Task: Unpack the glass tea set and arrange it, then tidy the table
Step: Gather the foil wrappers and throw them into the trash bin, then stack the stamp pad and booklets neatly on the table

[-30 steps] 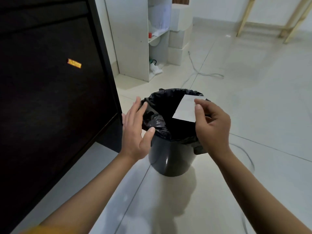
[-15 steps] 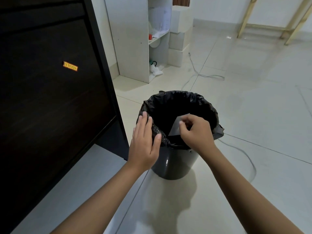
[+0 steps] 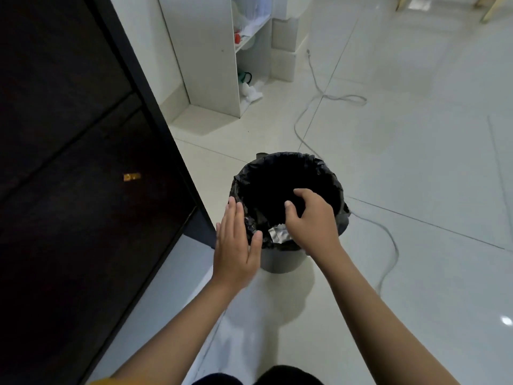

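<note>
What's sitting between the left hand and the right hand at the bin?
In the head view, the bin's black bag rim and a crumpled white paper lie between the left hand and right hand.

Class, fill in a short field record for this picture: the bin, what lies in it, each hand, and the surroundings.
bin: round grey bin lined with a black plastic bag, standing on the glossy pale tiled floor
contents: crumpled white paper inside, near the front rim
left hand: open, flat against the bag's rim
right hand: over the opening, fingers curled, grip empty
surroundings: dark wooden cabinet to the left
</note>
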`<state>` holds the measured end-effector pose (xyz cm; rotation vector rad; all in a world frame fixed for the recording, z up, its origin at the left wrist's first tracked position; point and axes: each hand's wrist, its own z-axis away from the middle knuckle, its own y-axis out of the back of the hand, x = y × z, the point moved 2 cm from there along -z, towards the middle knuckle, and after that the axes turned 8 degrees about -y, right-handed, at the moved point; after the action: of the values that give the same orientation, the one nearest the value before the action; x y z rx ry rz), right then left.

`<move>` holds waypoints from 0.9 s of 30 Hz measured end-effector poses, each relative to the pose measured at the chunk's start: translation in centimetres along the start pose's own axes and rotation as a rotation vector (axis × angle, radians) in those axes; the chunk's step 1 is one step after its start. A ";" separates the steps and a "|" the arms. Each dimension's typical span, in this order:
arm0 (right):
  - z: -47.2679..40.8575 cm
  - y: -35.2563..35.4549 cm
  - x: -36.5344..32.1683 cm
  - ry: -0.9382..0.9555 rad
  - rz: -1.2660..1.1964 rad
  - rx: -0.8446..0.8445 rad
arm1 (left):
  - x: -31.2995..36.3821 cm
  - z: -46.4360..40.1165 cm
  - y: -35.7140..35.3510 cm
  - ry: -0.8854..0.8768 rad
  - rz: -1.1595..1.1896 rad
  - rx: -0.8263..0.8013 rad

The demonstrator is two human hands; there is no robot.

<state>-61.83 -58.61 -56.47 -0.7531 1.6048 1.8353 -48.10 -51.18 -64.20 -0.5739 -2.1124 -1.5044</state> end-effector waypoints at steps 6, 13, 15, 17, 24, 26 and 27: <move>4.9 9.4 -9.8 -0.175 -0.086 -0.086 | 12.5 -1.9 10.4 0.111 0.080 -0.069; 10.6 23.5 -23.9 -0.208 -0.152 -0.161 | 27.8 -3.5 26.0 0.245 0.187 0.033; 11.7 26.5 -27.7 -0.186 -0.165 -0.181 | 30.6 -4.2 30.6 0.277 0.194 0.091; 12.6 28.4 -31.3 -0.140 -0.163 -0.210 | 32.4 -4.9 35.0 0.306 0.175 0.161; 14.9 26.8 -42.2 0.097 -0.205 -0.429 | 31.7 -4.8 45.8 0.443 0.072 0.387; 15.5 24.8 -44.6 0.157 -0.178 -0.497 | 30.3 -4.0 48.1 0.493 0.027 0.436; 15.8 23.6 -45.7 0.191 -0.163 -0.530 | 29.4 -3.6 49.2 0.533 0.004 0.453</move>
<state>-49.23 -48.21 -5.23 -1.2818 1.1189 2.1383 -42.15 -37.73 -8.71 -0.0040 -1.9169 -0.9770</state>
